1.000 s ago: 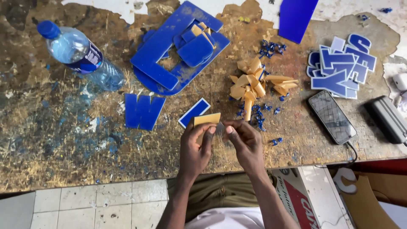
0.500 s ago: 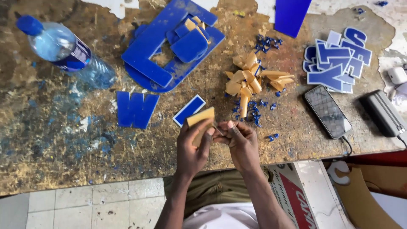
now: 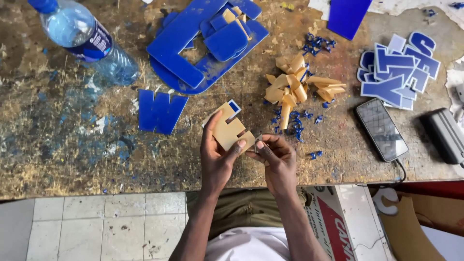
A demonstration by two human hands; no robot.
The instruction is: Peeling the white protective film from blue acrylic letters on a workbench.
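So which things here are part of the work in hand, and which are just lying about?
In hand:
left hand
right hand
tan-backed cut letter
peeled tan backing scraps
blue cut letters
blue W-shaped piece

Lying about:
water bottle
phone
grey box

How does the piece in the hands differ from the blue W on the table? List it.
The letter piece shows a tan paper-covered face with a little blue at its top corner; the blue W is bare blue. The letter piece is held tilted, gripped by the left hand, with the right hand at its lower edge; the blue W lies flat and untouched. Both are flat cut-out shapes.
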